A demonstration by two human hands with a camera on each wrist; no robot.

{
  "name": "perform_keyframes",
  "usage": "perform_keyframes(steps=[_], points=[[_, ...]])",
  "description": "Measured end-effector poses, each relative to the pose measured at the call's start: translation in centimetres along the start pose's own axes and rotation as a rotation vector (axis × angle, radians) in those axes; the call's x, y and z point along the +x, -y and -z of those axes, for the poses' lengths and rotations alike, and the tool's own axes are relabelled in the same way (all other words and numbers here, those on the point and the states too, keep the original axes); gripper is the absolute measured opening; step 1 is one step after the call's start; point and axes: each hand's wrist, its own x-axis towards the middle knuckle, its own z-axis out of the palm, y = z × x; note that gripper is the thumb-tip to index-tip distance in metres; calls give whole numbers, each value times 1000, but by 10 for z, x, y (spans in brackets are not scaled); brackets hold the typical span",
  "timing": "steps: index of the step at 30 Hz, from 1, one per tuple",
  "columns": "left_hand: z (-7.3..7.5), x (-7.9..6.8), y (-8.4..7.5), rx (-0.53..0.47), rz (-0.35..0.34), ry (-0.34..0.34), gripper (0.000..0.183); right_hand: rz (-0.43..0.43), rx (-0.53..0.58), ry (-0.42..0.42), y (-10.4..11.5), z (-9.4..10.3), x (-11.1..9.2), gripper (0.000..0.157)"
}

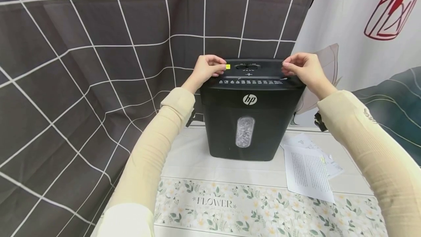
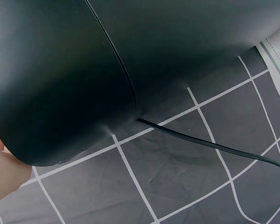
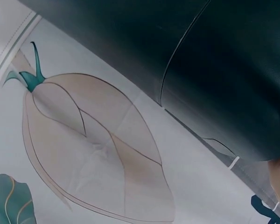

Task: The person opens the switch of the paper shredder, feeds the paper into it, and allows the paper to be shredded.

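Observation:
A black hp paper shredder (image 1: 250,127) stands upright, with shredded paper behind its clear window (image 1: 245,132). A thin white line, perhaps a paper edge, shows along the feed slot (image 1: 263,79) on top. Over the lid's left corner, beside a yellow sticker (image 1: 228,66), is my left hand (image 1: 209,68), thumb and fingers curled together. My right hand (image 1: 304,69) is curled likewise over the right corner. Nothing shows between the fingers of either hand. In the wrist views the shredder's dark side (image 2: 60,79) fills much of the picture, and only part of each hand appears.
Printed sheets (image 1: 307,171) lie on the table to the right of the shredder. A black cord (image 2: 214,146) runs off from the shredder. Dark checked cloth (image 1: 82,83) hangs behind and to the left. A floral table cover (image 1: 217,215) spreads in front.

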Motion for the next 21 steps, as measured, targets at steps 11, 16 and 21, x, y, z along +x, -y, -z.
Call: perform_keyframes(steps=[11,16,21], points=[[0,-3,1,-40,16,1,22,-2,71,24,0,0,-2,20],[-3,-4,1,-112,3,3,25,3,170,18,1,2,-3,16],[-8,-7,-2,-168,-28,8,25,-5,274,-2,3,5,-7,15]])
